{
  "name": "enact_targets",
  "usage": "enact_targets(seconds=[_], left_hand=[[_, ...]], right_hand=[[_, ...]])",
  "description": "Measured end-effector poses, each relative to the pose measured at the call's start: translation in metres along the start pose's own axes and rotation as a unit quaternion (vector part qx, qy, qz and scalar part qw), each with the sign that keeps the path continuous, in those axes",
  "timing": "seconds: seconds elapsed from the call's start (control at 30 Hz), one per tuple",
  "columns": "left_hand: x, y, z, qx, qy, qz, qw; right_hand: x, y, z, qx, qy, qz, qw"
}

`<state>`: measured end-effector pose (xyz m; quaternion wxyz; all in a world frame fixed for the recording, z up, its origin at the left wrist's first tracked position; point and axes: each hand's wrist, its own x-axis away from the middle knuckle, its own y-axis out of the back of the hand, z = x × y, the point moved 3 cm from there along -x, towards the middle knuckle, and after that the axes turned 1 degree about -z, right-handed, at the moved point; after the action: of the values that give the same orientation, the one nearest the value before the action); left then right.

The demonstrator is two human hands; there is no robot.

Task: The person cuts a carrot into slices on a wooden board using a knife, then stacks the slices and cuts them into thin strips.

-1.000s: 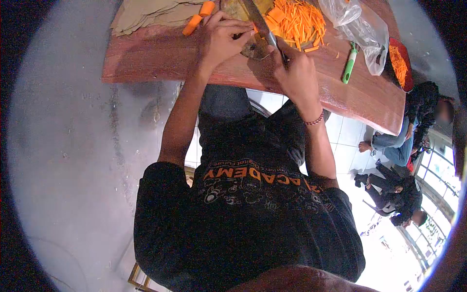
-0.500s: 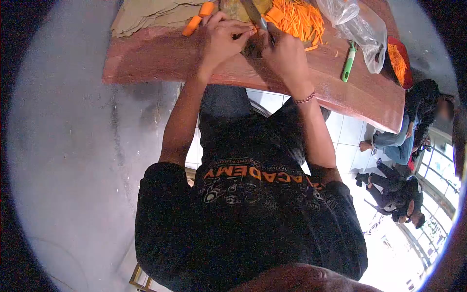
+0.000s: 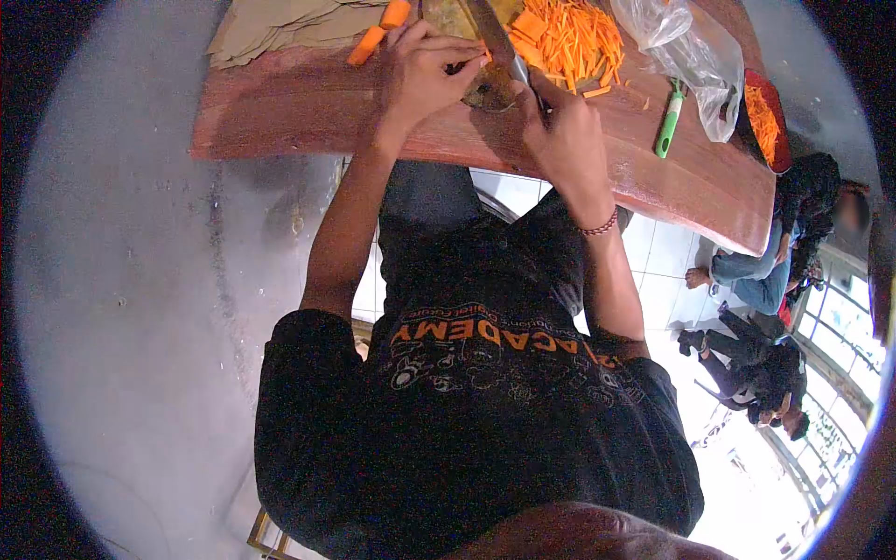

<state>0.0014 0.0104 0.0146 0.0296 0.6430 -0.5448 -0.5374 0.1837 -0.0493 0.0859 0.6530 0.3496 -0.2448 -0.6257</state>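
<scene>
The right hand (image 3: 565,140) is closed around the handle of a knife (image 3: 499,47), whose blade lies over a cutting board (image 3: 485,89) on the wooden surface (image 3: 308,117), while the left hand (image 3: 425,75), fingers curled, presses down on a carrot piece that is mostly hidden beneath it. A good heap of carrot sticks (image 3: 569,37) already lies just beyond the blade, and a red bowl (image 3: 767,117) well to the right holds more. Two uncut carrot chunks (image 3: 381,33) wait beside the left hand, so the cutting looks well along but not finished.
</scene>
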Motion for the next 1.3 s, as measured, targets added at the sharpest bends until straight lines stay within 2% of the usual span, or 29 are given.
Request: enact_targets(seconds=[0.13, 0.23, 0.3, 0.43, 0.53, 0.73, 1.03, 1.1, 1.23, 1.3], left_hand=[[0.002, -0.005, 0.006, 0.026, 0.009, -0.019, 0.999], [0.001, -0.007, 0.006, 0.011, -0.024, -0.024, 0.999], [0.000, -0.006, 0.005, 0.033, 0.001, -0.028, 0.999], [-0.001, 0.002, 0.000, 0.004, -0.007, 0.004, 1.000], [-0.001, 0.000, 0.002, 0.009, -0.008, 0.002, 1.000], [0.001, -0.002, 0.001, 0.018, -0.007, -0.002, 1.000], [0.001, -0.002, 0.007, 0.028, 0.006, -0.023, 0.999], [0.002, -0.002, 0.011, 0.038, 0.018, -0.026, 0.999], [0.001, -0.002, 0.014, 0.057, 0.021, -0.044, 0.997], [0.002, -0.001, 0.011, 0.031, 0.011, -0.034, 0.999]], right_hand=[[0.001, -0.003, -0.005, 0.019, 0.000, 0.011, 1.000], [0.003, -0.002, -0.003, 0.011, 0.001, 0.000, 1.000], [0.003, -0.002, -0.002, 0.003, -0.005, 0.003, 1.000], [0.004, -0.003, -0.002, 0.010, -0.006, 0.013, 1.000], [0.004, -0.006, -0.002, 0.018, 0.041, -0.011, 0.999], [0.006, -0.008, -0.002, 0.043, 0.028, -0.008, 0.999], [0.008, -0.009, -0.012, -0.017, -0.029, 0.001, 0.999], [0.008, -0.011, -0.014, -0.029, 0.026, -0.030, 0.999], [0.004, -0.011, -0.013, -0.028, 0.033, -0.025, 0.999], [0.000, -0.008, -0.012, -0.014, -0.015, 0.017, 1.000]])
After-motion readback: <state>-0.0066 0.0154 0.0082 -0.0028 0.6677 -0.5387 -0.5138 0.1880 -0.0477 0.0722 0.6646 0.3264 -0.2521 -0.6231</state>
